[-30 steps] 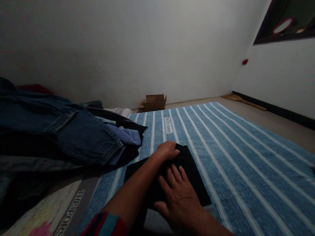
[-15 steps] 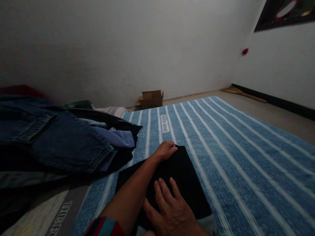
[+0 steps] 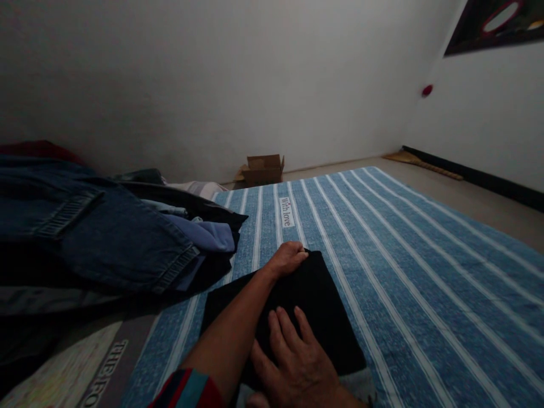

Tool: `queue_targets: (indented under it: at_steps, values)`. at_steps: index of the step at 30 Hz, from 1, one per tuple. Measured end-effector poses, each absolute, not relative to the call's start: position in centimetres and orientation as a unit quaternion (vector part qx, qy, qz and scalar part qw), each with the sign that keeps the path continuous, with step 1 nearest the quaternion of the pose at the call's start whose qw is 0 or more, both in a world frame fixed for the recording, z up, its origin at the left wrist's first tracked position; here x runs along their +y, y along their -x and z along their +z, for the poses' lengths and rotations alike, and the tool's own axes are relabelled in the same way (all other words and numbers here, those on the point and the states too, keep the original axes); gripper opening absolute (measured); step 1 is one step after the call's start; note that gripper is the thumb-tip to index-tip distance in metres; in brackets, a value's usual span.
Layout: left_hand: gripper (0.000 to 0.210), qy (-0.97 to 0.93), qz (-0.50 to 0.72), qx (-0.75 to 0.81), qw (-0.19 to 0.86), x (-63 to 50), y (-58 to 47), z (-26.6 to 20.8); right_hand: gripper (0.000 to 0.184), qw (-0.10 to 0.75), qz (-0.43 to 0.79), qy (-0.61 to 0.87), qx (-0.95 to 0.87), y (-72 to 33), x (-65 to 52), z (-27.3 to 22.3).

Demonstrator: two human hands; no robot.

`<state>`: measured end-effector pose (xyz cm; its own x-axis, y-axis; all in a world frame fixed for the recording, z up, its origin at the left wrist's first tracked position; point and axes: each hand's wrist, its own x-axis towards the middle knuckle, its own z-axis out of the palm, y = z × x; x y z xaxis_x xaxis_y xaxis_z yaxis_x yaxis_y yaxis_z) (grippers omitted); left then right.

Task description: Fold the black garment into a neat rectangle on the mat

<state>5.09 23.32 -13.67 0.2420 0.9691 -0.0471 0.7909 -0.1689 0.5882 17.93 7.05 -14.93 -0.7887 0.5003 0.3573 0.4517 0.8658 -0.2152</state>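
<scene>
A folded black garment (image 3: 318, 306) lies on the blue-and-white striped cloth, with a light grey part showing at its near edge; what kind of garment it is I cannot tell. My left hand (image 3: 288, 258), its arm reaching across from the lower left in a striped sleeve, has its fingers closed on the garment's far edge. Nearer to me, my right hand (image 3: 297, 362) rests palm down on the black fabric with its fingers spread. The left forearm covers part of the garment's left side.
To the left is a heap of clothes with blue denim (image 3: 127, 243) and a light blue piece (image 3: 210, 235). The striped cloth (image 3: 408, 266) spreads away to the right. An open cardboard box (image 3: 263, 170) stands by the wall, and a dark ledge (image 3: 488, 178) runs along the right.
The view has shifted slightly. Both hands keep almost the same places on the black garment, the left closed at its far edge and the right flat on it.
</scene>
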Motion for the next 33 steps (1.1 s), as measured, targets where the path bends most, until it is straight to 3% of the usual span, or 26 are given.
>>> queue_targets:
  at_steps: [33]
  values:
    - [0.025, -0.724, 0.205, 0.611, 0.246, 23.4, -5.1, -14.4, 0.072, 0.216, 0.030, 0.261, -0.940, -17.6, 7.0, -15.8]
